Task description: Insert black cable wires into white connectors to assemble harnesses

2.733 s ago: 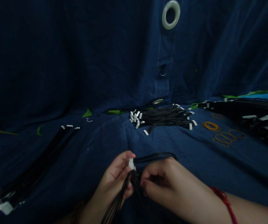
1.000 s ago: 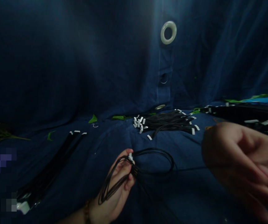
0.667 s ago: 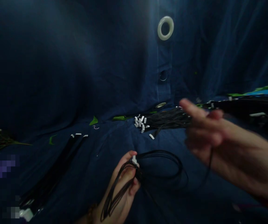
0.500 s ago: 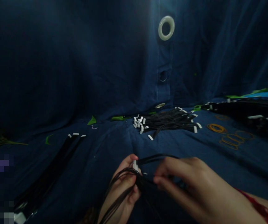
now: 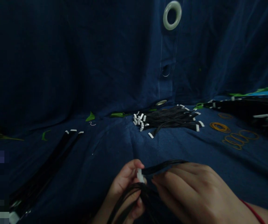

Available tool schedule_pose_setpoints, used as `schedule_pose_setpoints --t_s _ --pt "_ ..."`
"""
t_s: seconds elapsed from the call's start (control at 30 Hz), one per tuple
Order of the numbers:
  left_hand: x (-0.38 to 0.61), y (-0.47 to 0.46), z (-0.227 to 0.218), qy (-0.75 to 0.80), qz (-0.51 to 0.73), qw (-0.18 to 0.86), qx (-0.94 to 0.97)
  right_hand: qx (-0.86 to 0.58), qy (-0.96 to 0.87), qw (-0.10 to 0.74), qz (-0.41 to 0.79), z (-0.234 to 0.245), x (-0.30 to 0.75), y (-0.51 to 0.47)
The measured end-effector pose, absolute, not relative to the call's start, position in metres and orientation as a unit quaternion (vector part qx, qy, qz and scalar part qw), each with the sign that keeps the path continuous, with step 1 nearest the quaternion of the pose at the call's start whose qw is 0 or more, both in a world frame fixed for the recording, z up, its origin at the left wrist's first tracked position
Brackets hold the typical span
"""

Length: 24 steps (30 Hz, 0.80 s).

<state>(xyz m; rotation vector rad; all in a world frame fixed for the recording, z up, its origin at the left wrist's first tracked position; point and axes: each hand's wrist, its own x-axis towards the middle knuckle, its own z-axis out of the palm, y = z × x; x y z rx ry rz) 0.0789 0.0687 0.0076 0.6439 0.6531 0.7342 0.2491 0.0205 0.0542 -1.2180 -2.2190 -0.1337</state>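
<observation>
My left hand (image 5: 126, 186) is closed around a white plug connector (image 5: 140, 175) and the black cables by it, low in the middle of the head view. Black cables (image 5: 165, 165) run from the connector to the right, passing behind my right hand. More of them loop down over the left fingers. My right hand (image 5: 189, 189) is just right of the connector, its thumb and index finger pressed together with the other fingers curled. What lies in that pinch is hidden.
Black cables with white connectors (image 5: 168, 118) are heaped ahead on the blue cloth (image 5: 110, 143). Yellow rubber bands (image 5: 220, 127) lie to their right, before a darker cable pile (image 5: 245, 109). Another cable bundle (image 5: 50, 165) lies left. A grommet (image 5: 172, 15) sits in the hanging cloth.
Both hands have shifted slightly down in view, the left a little to the right. My right hand has turned so that more of its back shows. The left keeps hold of the connector.
</observation>
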Motion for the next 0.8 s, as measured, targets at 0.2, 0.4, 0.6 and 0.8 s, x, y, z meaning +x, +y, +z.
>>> schedule_pose_setpoints --t_s 0.2,0.4,0.6,0.8 --pt "0.081 0.070 0.002 0.305 0.362 0.802 0.366 -0.444 -0.853 0.269 -0.058 0.061 0.250 0.016" --pt "0.080 0.069 0.005 0.297 0.362 0.782 0.410 -0.405 -0.857 0.260 -0.185 0.058 0.244 0.014" --pt "0.079 0.069 0.001 0.267 0.329 0.801 0.424 -0.390 -0.865 0.253 -0.190 0.054 0.244 0.012" --pt "0.081 0.069 0.001 0.273 0.320 0.795 0.438 -0.408 -0.869 0.249 -0.130 0.061 0.244 0.012"
